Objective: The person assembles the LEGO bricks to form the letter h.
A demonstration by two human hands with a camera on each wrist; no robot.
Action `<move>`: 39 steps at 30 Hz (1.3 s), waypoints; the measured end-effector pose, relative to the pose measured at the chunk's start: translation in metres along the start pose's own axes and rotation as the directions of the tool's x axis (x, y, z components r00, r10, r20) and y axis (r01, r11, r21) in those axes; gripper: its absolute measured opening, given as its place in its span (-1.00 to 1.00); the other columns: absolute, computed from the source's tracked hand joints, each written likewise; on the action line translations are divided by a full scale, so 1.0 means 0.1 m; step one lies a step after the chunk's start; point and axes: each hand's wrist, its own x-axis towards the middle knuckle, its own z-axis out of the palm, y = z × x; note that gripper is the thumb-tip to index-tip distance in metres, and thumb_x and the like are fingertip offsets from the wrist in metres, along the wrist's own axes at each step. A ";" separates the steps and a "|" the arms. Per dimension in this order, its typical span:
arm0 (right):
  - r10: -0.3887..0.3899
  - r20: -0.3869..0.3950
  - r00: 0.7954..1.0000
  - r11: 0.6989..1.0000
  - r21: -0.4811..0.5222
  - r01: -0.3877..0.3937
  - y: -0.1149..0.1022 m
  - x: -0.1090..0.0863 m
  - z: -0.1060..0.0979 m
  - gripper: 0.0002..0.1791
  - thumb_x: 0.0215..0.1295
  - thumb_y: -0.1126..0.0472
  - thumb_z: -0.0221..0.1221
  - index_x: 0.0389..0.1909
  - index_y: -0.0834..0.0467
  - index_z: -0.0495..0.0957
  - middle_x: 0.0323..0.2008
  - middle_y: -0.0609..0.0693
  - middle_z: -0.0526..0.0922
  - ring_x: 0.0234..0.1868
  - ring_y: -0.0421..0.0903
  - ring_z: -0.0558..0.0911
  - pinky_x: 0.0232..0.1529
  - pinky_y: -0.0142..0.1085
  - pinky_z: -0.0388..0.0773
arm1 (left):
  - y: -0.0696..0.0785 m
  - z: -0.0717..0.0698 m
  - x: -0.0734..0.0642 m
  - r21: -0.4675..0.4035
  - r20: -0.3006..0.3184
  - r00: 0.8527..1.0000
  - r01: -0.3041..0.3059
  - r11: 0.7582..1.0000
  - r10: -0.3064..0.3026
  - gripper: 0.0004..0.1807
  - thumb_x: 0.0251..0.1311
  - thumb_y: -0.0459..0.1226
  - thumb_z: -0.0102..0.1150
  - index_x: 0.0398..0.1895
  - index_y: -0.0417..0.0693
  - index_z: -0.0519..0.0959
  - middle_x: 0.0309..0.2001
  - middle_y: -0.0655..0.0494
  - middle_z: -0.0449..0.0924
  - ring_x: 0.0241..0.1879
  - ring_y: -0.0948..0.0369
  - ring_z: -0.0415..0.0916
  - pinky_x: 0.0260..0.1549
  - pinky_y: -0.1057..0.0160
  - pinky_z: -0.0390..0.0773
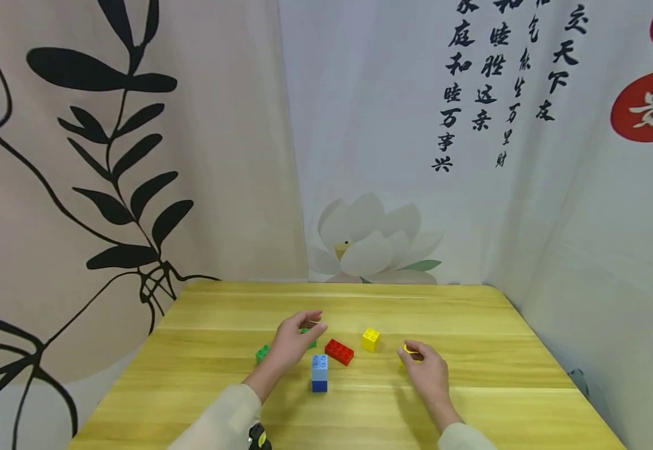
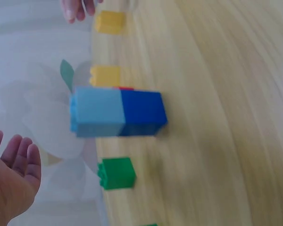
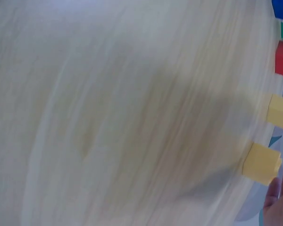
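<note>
My left hand (image 1: pixel 291 342) hovers over the left part of the table, fingers loosely bent, holding nothing. Partly hidden behind it is a green toy building block (image 1: pixel 312 343); a second green block (image 1: pixel 262 354) lies beside the forearm. Between the hands stand a light blue block (image 1: pixel 319 362) stacked on a dark blue block (image 1: pixel 319 386), a red block (image 1: pixel 339 352) and a yellow block (image 1: pixel 370 339). My right hand (image 1: pixel 429 374) is over another yellow block (image 3: pixel 261 164), thumb and fingers apart. In the left wrist view, a gap shows between that hand (image 2: pixel 78 8) and the block (image 2: pixel 109 22).
The wooden table (image 1: pixel 506 400) carries all the blocks. Its far edge meets a hanging curtain (image 1: pixel 236 156) printed with plants, a lotus and characters. Another curtain stretch (image 1: pixel 613 250) runs along the right side.
</note>
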 end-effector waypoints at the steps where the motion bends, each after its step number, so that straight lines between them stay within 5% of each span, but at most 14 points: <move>1: 0.008 -0.019 1.000 1.000 -0.003 -0.008 0.00 0.01 -0.01 -0.58 0.33 0.14 0.29 0.11 0.29 0.59 0.03 0.17 0.63 -0.01 0.09 0.61 -0.12 -0.16 0.62 | 0.03 0.02 0.01 -0.006 0.000 1.000 -0.002 1.000 0.002 -0.52 0.35 -0.05 0.23 0.24 -0.06 0.52 0.08 -0.01 0.56 0.05 0.07 0.49 -0.10 0.14 0.61; 11: 0.072 -0.068 0.995 0.997 0.004 -0.071 0.05 0.03 -0.08 -0.60 0.37 0.12 0.26 0.13 0.26 0.59 0.10 0.19 0.60 0.04 0.10 0.60 -0.20 -0.32 0.60 | 0.27 0.36 0.05 -0.086 -0.009 0.999 -0.049 0.995 0.048 -0.59 0.34 -0.16 0.25 0.20 -0.07 0.55 0.01 0.08 0.58 0.01 0.13 0.49 -0.01 0.15 0.56; 20: 0.094 -0.097 0.991 0.996 0.021 -0.092 0.06 0.01 -0.12 -0.57 0.38 0.11 0.25 0.14 0.29 0.58 0.11 0.23 0.59 0.04 0.14 0.59 -0.19 -0.26 0.63 | 0.42 0.70 -0.01 -0.169 0.007 0.999 -0.047 0.984 0.048 -0.62 0.29 -0.19 0.30 0.15 -0.05 0.58 -0.02 0.13 0.59 -0.06 0.19 0.51 -0.08 0.22 0.57; 39: 0.145 -0.052 0.988 0.989 0.044 -0.143 0.17 -0.02 -0.12 -0.49 0.41 0.05 0.21 0.23 0.30 0.50 0.19 0.28 0.51 0.11 0.16 0.54 -0.04 -0.13 0.60 | 0.06 1.14 -0.16 -0.155 -0.091 0.991 0.079 0.985 -0.094 -0.60 0.19 -0.13 0.39 0.06 -0.08 0.61 -0.12 0.19 0.61 -0.15 0.24 0.51 -0.18 0.24 0.60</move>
